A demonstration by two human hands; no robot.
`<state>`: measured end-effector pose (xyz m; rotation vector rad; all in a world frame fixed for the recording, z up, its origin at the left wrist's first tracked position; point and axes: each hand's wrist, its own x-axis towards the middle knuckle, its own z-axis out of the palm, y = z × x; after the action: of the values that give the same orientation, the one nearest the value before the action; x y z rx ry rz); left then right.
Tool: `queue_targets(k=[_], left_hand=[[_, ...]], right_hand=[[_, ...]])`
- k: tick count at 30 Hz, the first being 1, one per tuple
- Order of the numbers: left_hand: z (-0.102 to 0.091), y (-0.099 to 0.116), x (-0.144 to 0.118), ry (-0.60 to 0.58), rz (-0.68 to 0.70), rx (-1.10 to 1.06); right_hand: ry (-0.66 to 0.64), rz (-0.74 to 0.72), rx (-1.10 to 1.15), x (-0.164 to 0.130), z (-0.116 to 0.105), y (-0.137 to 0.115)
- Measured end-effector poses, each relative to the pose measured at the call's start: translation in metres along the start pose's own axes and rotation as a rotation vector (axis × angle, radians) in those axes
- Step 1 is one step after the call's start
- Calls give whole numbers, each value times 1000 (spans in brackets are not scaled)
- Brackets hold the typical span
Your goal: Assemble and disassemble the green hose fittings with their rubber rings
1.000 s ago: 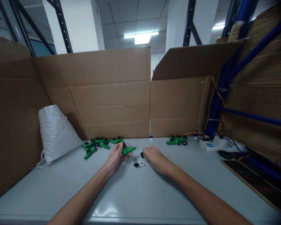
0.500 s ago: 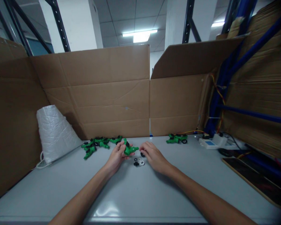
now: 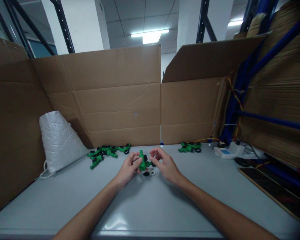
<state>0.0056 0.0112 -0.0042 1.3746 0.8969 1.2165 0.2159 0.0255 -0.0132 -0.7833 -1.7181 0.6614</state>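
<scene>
My left hand [image 3: 129, 167] is closed on a green plastic fitting [image 3: 142, 162], pipe-like with a branch and black parts on it. The fitting stands nearly upright in the fingers, its branch pointing right. At the end of that branch is a small black piece [image 3: 153, 164]. Just to the right is my right hand [image 3: 166, 166], thumb and forefinger apart around the air beside that piece; whether the thumb touches it I cannot tell. Below the hands on the table lie a white ring [image 3: 153, 173] and a black knob-like part [image 3: 146, 174]; other small rings are partly hidden.
Several green fittings [image 3: 107, 150] are piled at the back left, beside a white padded bag [image 3: 61, 143]. More green fittings [image 3: 189, 147] lie at the back right. Beyond them are a power strip [image 3: 227, 152] and a dark board [image 3: 272, 190]. Cardboard walls [image 3: 120, 100] enclose the table [image 3: 150, 206].
My left hand has turned the green fitting from lying sideways to nearly upright. The fingers of my right hand, earlier pinched near a dark piece, have parted.
</scene>
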Motion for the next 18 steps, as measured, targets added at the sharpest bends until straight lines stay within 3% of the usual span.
queue_targets(k=[18], left_hand=[[-4, -7, 4, 16, 104, 141]], right_hand=[[-25, -18, -42, -2, 2, -3]])
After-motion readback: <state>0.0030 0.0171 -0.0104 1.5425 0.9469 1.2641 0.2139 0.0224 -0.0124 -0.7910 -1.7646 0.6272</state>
